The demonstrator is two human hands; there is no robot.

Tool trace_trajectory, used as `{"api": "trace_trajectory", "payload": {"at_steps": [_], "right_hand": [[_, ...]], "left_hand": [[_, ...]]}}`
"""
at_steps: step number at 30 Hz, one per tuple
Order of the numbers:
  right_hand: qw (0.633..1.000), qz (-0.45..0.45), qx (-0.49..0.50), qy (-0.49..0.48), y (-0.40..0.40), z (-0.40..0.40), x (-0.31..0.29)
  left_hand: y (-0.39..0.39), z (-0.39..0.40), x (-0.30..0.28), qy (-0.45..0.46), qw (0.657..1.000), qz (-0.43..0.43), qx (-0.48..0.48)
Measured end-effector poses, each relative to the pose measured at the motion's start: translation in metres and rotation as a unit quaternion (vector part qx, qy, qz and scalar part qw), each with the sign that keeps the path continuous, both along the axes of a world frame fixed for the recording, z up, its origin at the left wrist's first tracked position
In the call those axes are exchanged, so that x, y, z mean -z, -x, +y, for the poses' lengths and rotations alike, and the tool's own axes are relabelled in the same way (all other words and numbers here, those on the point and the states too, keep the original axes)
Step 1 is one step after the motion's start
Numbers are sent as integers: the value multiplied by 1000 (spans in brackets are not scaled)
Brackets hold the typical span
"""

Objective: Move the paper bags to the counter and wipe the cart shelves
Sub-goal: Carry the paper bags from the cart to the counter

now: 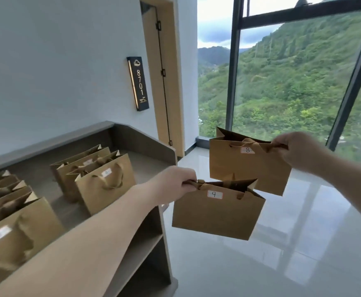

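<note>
**Two bags in the air, counter just to our left**

We hold one paper bag in each hand, both hanging free over the glossy floor [261, 264], off the right end of the counter [149, 166]. Our left hand [175, 182] is closed tight on the rope handles of the bag marked 9 [216, 213], which dangles just right of the counter's end. Our right hand [299, 150] is clenched the same way on the handles of the bag marked 8 [246, 166], which hangs farther right of the counter and behind the first, their corners overlapping in the view.

To do this step well, we judge it best to swing both bags left over the counter's raised edge, high enough that their bottoms clear it, and set them down flat and upright before letting the handles go. The bare stretch of counter at its right end, beside the row of standing bags [102, 179], looks like the natural spot; more bags [14, 232] crowd the counter's left part. These bags are light and tip easily, so we should lower each until it stands by itself. The labels face us now; keeping them so would match the row.
</note>
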State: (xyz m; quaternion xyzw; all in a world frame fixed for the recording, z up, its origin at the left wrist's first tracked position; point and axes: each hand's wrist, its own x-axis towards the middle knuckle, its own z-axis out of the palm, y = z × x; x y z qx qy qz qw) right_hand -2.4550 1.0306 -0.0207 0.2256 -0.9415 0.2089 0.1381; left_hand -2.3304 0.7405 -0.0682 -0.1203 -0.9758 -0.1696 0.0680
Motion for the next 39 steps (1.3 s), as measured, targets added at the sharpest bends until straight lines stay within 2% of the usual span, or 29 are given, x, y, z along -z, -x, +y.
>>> {"api": "trace_trajectory", "payload": {"at_steps": [7, 13, 17, 22, 29, 39], "right_hand": [[993, -4, -119, 6, 72, -59, 5], [972, -14, -233, -12, 115, -87, -4], [958, -3, -286, -17, 134, -115, -12], [947, -27, -321, -21, 154, -163, -13], [931, 23, -360, -61, 185, -250, -13], [916, 33, -395, -58, 227, -337, -26]], "left_hand": [[-9, -17, 6, -5, 989, -2, -145], [-26, -8, 8, -35, 959, -19, -279], [-37, -3, 4, -42, 941, -12, -335], [-38, -16, 9, -44, 924, -13, -379], [-23, -77, 3, -35, 907, 1, -419], [31, -118, 4, -18, 917, 2, -397]]}}
